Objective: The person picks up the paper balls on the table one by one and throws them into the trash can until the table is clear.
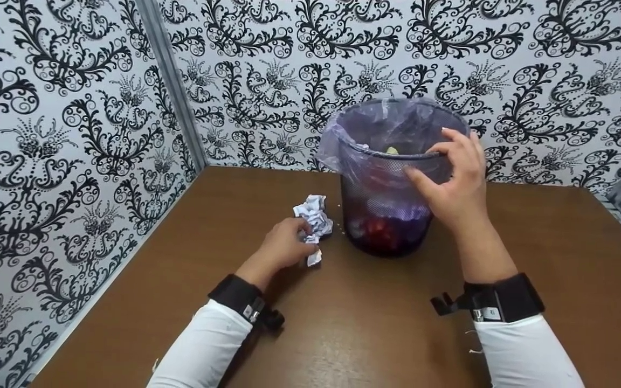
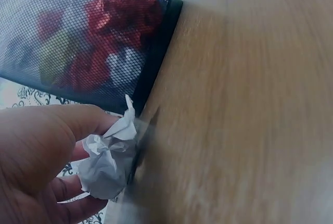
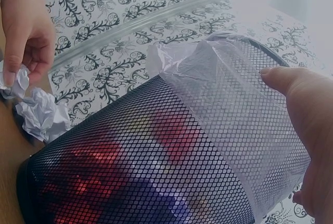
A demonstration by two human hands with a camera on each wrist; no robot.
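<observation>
Left hand (image 1: 283, 245) pinching paper wad (image 1: 315, 218) (light, soft, crushable anywhere), right hand (image 1: 453, 178) curled loosely beside bin (image 1: 386, 215) rim, gripping nothing.

We're looking into a small staged booth, more a recording set than a lived-in room. Panels (image 1: 62, 134) papered in black-and-white scrollwork close in behind and on both sides of a mesh bin (image 1: 388, 215), joined at the corners by grey strips (image 1: 173, 86). The bin has a purple liner and stands on a plain brown worktop (image 1: 558, 258), with crumpled paper (image 1: 315, 218) just left of it.
</observation>
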